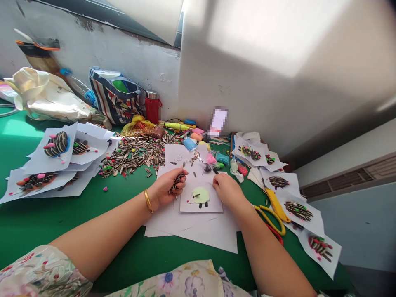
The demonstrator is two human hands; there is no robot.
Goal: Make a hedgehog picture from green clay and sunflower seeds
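My left hand (169, 184) is curled round a bunch of striped sunflower seeds (177, 184). Between my hands a white card (201, 206) lies on loose white sheets (192, 231). On it is a flat pale-green clay hedgehog (201, 195) with dark feet, a pink nose and one seed on its body. My right hand (227, 187) is closed at the card's upper right side, its fingertips by a small dark piece that I cannot make out. Beyond the card, a pencil-marked sheet (173, 154) carries a few scattered seeds and a dark clay lump (207, 167).
A large seed pile (136, 154) spreads behind my left hand. Finished hedgehog cards (58, 148) stack at left; more cards (298, 210) line the right. Yellow-handled scissors (269, 218) and a yellow cutter (276, 206) lie by my right forearm. Clay packets (222, 158), a red bottle (152, 108) and bags stand behind.
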